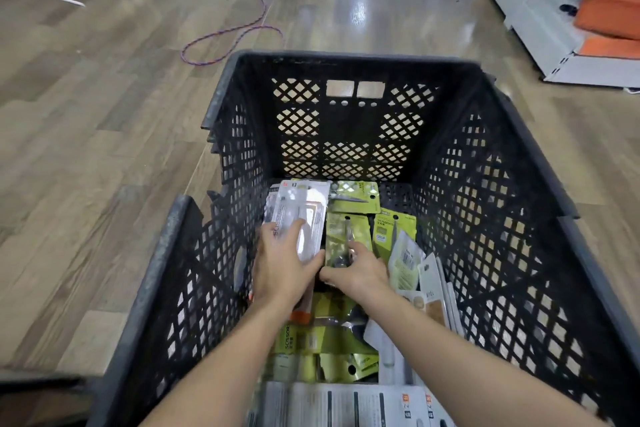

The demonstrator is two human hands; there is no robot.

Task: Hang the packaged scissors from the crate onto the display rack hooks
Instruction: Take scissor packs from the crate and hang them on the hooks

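Observation:
A black lattice crate point(491, 204) stands on the floor in front of me, with several packaged scissors lying in its bottom. My left hand point(282, 269) grips a white and clear scissors pack point(304, 215) near the crate's left wall, fingers on top and thumb at its right edge. My right hand point(356, 272) pinches a green scissors pack point(341, 236) at the crate's middle. More green packs point(355, 198) and white packs point(405, 263) lie around both hands. The display rack's base point(540, 21) shows at the top right; no hooks are visible.
A purple cord point(235, 35) loops on the wood floor beyond the crate. An orange bin point(609, 7) sits on the rack's low shelf at top right. A white scrap point(71, 2) lies on the floor at far left.

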